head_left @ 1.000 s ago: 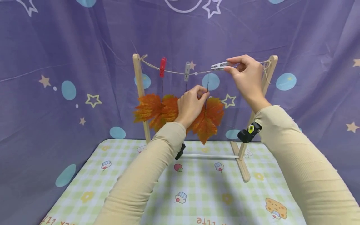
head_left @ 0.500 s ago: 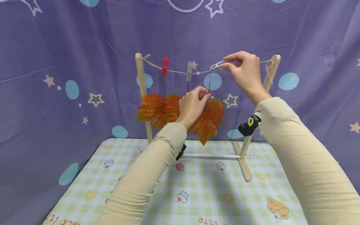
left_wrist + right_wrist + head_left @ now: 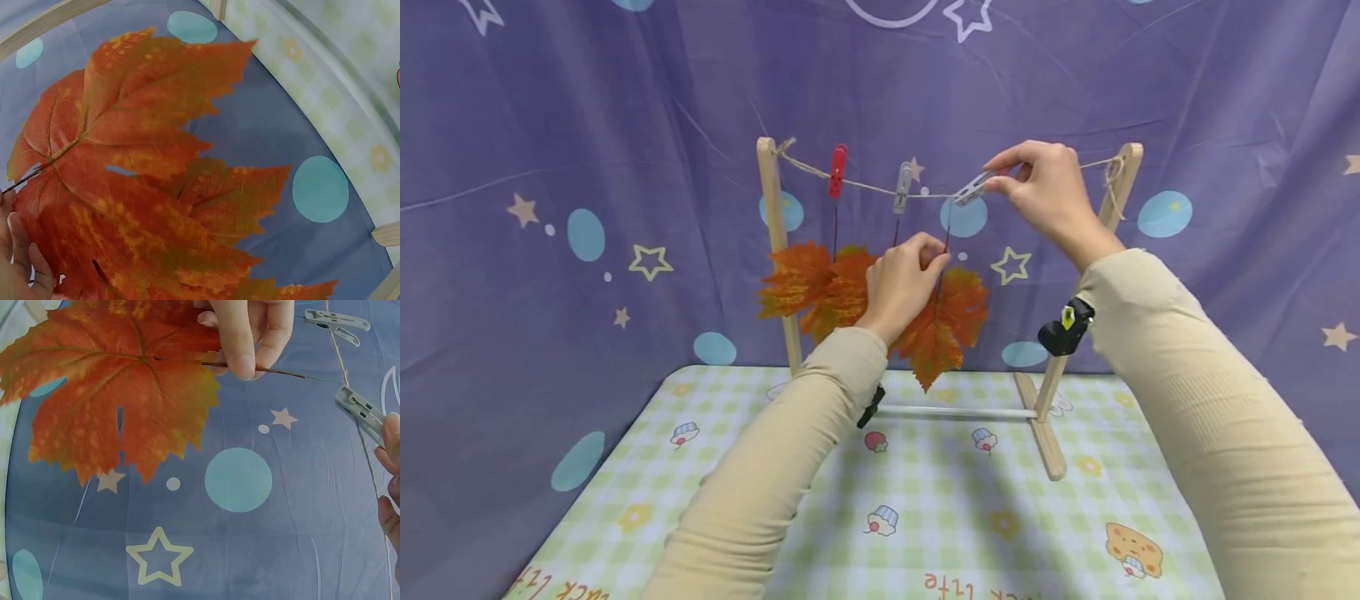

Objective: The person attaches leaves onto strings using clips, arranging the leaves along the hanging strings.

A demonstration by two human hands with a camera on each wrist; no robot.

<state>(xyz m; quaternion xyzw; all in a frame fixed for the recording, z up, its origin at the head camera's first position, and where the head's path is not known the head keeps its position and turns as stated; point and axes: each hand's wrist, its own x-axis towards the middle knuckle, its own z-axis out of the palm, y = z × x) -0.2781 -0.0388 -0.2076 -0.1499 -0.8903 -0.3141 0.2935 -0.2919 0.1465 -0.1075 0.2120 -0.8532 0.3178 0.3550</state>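
My left hand pinches the thin dark stem of an orange maple leaf between thumb and finger. The leaf hangs below the twine, its stem tip reaching up to the line. My right hand holds a grey clothespin by its tail end, tilted, with its nose right at the twine and the stem tip. In the right wrist view the grey clothespin overlaps the twine. Farther left, a red clothespin and another grey clothespin sit on the line, each above a stem.
Two wooden posts carry the twine; the right post stands on a wooden foot. A white rod runs low between them. More orange leaves hang at the left. Behind is a purple curtain; below, a checkered tablecloth.
My right hand has tipped the grey clothespin nose-down onto the twine and moved slightly left. The left hand and its leaf have shifted a little left and down.
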